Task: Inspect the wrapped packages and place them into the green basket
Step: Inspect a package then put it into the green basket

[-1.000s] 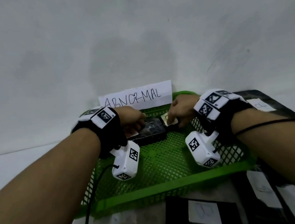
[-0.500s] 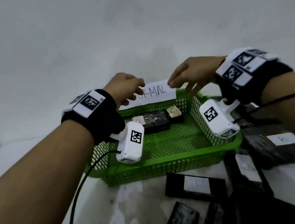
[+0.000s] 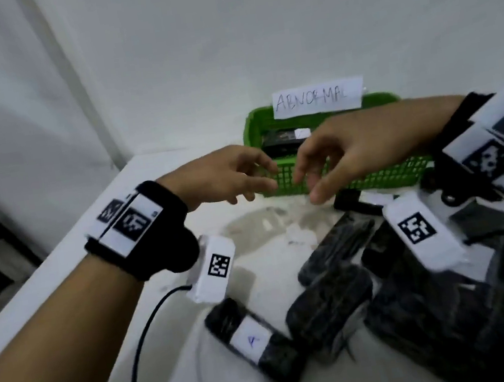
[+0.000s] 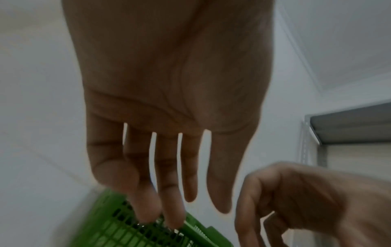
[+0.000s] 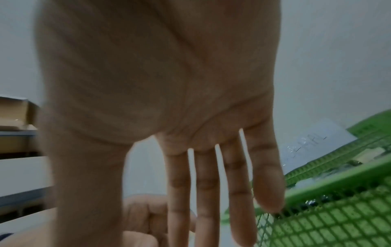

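Green basket (image 3: pixel 371 175) holds one black wrapped package (image 3: pixel 281 144) beneath an "ABNORMAL" sign (image 3: pixel 317 98). Left hand (image 3: pixel 222 175) and right hand (image 3: pixel 364 146) hover before it, fingers relaxed, gripping nothing. More black packages (image 3: pixel 330 306) lie on the white table (image 3: pixel 101 276).

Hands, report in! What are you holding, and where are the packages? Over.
Left hand, right hand: open, holding nothing. One wrapped package in green basket. Other packages on table. Nothing blocking.

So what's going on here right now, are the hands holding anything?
No. Both the left hand and the right hand are open and empty, hovering side by side in front of the green basket. One wrapped package lies in the basket, under the paper sign reading ABNORMAL. Several more dark packages wait on the table, including one with a white label.
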A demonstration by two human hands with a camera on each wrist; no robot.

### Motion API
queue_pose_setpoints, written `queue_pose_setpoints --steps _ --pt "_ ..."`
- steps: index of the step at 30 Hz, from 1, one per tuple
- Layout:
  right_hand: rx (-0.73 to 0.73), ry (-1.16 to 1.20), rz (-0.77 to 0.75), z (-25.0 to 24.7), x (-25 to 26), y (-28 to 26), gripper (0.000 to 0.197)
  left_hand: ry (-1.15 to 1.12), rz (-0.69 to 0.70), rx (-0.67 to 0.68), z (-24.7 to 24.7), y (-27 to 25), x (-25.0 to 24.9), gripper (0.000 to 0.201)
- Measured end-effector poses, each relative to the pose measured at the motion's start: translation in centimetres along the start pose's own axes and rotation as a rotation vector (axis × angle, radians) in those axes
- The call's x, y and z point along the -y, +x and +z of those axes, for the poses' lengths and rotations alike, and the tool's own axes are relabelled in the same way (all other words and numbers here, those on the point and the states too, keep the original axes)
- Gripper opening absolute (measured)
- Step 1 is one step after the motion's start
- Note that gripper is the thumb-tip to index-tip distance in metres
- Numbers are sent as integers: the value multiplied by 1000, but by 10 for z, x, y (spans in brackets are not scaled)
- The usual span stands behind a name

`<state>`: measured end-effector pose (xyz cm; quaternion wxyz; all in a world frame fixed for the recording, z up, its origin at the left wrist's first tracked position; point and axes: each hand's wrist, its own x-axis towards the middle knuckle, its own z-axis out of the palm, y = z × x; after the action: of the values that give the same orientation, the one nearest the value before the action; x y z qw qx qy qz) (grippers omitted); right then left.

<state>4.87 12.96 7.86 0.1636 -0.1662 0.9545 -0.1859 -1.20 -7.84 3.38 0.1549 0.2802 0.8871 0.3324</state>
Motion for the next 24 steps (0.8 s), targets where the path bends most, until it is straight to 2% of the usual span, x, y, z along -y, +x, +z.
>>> queue_pose_setpoints --steps 3,7,10,15,19,20,22,24 --pt "230 -85 -39 40 29 1 49 -62 -48 89 8 -53 29 39" --pt "417 -202 -29 82 36 20 54 153 -157 249 25 -90 60 61" --pt "362 -175 -42 90 36 35 44 228 -140 300 37 -97 76 62" --pt "358 -144 -96 98 27 44 28 242 -29 315 41 -96 79 36" --pt "268 -196 -104 97 29 41 23 89 -4 215 27 -95 77 34" --pt "238 -175 -101 96 30 41 27 36 -6 200 23 -96 76 33" --pt "211 -63 -66 92 32 39 48 -77 -21 156 16 -99 75 29" --pt "194 19 -102 89 34 38 60 -188 -29 39 9 -101 75 25"
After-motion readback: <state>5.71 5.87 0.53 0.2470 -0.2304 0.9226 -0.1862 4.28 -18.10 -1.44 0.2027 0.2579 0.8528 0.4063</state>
